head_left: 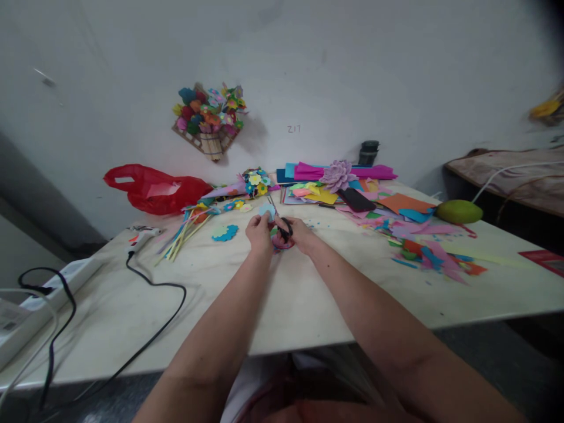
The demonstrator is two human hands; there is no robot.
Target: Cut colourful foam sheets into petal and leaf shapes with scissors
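Observation:
Between the thumb and fingers of my left hand (259, 230) is a small light-blue paper piece (267, 209), held up over the middle of the table. My right hand (297, 233) is closed round the black handles of a pair of scissors (285, 228). The blades point away from me and lie right beside the blue piece; whether they touch it I cannot make out. Beneath the hands sits a pinkish round item (282, 242), partly covered by them. Left of my hands lie blue and pale-green scalloped paper cutouts (225, 233).
A glue gun (145, 236) with a black cord and a power strip (53, 299) occupy the left. Behind are a red plastic bag (154, 191) and paper flowers (256, 181). Paper scraps (434, 258), a black phone (356, 200) and a green-yellow fruit (459, 211) lie right.

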